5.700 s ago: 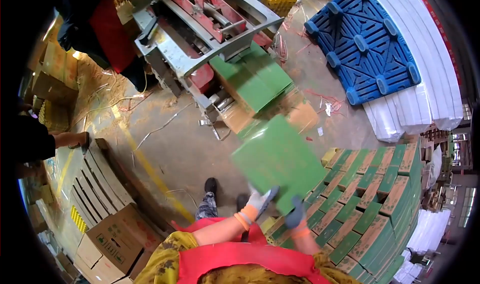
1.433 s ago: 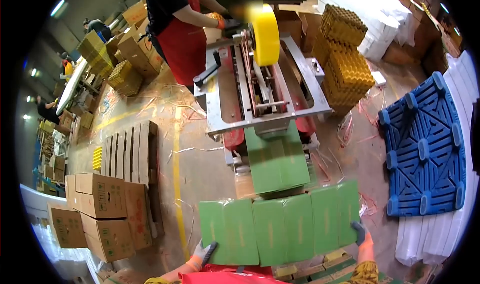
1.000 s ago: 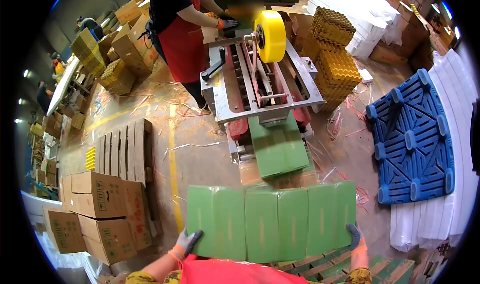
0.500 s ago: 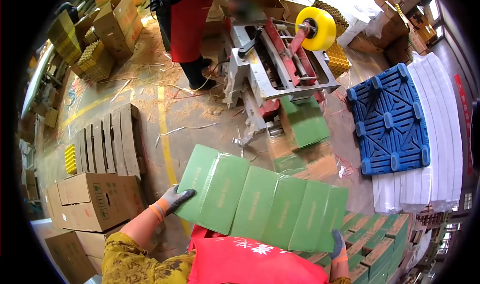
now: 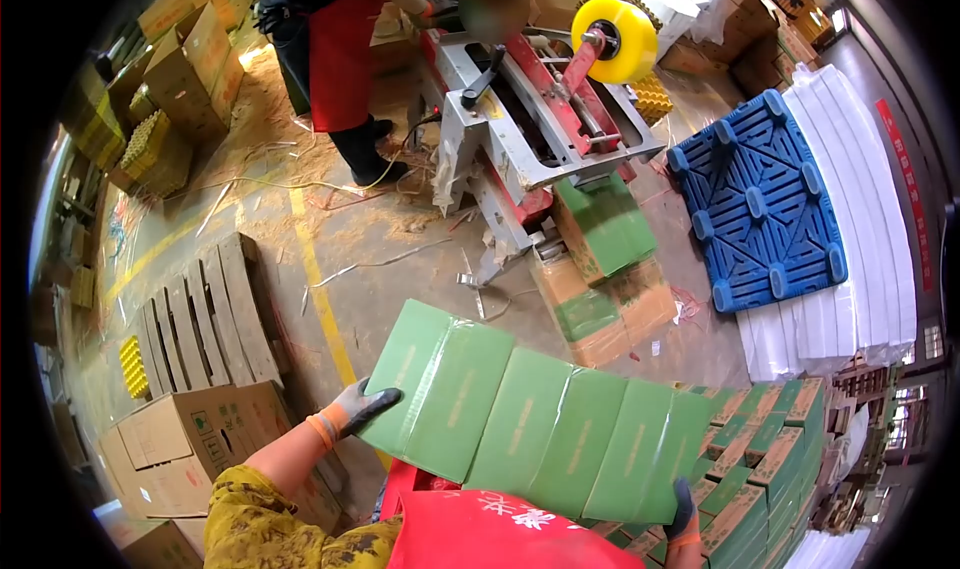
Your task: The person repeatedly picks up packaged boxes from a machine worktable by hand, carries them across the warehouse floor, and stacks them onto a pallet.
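Note:
A row of several green cartons (image 5: 530, 414), with light printing and glossy clear tape, spans the space in front of my red apron (image 5: 500, 534). My left hand (image 5: 365, 407), in a grey glove with dark fingertips, grips the row's left end, its thumb on the near face. At the opposite end, my right hand (image 5: 683, 514) holds the lower right corner, and its fingers are partly hidden. Below and beyond my right hand stand stacked green-and-brown cartons (image 5: 765, 454). The row is tilted, its left end higher in view.
A taping machine (image 5: 540, 139) with a yellow tape roll (image 5: 612, 41) stands ahead; green cartons (image 5: 605, 229) sit at its outlet. A co-worker in a red apron (image 5: 345, 59) stands behind it. Left are a wooden pallet (image 5: 215, 314) and brown boxes (image 5: 200, 439); right, a blue pallet (image 5: 760, 204).
The carton row has shifted slightly right and down in view, still between both my hands. The surroundings have slid left, and the co-worker's hand now shows more clearly at the machine.

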The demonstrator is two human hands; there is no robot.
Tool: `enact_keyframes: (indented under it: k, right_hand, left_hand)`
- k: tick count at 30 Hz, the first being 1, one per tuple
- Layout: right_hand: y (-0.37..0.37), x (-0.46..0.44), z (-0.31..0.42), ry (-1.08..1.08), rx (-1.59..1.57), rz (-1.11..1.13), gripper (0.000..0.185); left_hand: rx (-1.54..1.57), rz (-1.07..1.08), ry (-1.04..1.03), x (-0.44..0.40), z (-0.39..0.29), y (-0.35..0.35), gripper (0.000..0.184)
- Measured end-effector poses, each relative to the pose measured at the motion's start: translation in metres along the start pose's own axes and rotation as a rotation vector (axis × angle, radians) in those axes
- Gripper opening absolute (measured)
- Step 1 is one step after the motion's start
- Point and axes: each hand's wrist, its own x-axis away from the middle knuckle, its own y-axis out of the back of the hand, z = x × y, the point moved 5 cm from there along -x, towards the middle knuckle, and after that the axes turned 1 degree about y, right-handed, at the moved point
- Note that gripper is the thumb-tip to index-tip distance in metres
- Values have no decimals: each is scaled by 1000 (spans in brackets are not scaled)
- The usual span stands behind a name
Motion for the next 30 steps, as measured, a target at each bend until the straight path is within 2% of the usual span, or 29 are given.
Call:
enact_keyframes:
  k: [6,9,14,15,16,18,19,20,22,24,25,27,29,30]
  right_hand:
    - [15,-3,-14,4,26,53,44]
    - [46,-15,-20,-22,-20,-9,41]
    - [38,-1,39,179,-19,55,35]
    - [42,4,50,224,-45,39,35]
    - [51,18,57,259,-71,3,35]
    - [59,56,80,362,-62,-56,48]
    - [67,77,87,459,37,-33,49]
    - [75,101,91,563,147,-12,50]
    - [80,164,99,744,354,-265,50]
    - [81,219,88,691,-9,-323,51]
    - [84,244,80,716,-19,-358,51]
    - [98,301,50,770,-48,-464,51]
    - [133,350,-6,741,-341,-543,59]
    - [157,370,-38,695,-196,-613,61]
  left_hand:
    - [-27,-46,27,8,5,-9,65]
    - [-61,-43,29,19,-11,-31,66]
    - [-232,-87,-72,16,-44,-50,67]
    - [-166,-132,-164,12,-55,-54,59]
    - [-185,-87,-195,16,-79,-66,58]
    - [-156,20,-224,8,-105,-84,54]
    - [-110,76,-211,-3,-111,-86,52]
    - [-76,158,-304,-10,-124,-100,50]
    - [-70,269,-427,-30,-149,-122,49]
    - [-88,386,-429,-28,-171,-161,48]
    - [-109,478,-414,-40,-173,-172,47]
    - [-178,531,-455,-47,-176,-202,47]
    - [-132,756,-324,-46,-170,-250,53]
    - [-133,817,-307,-23,-173,-286,52]
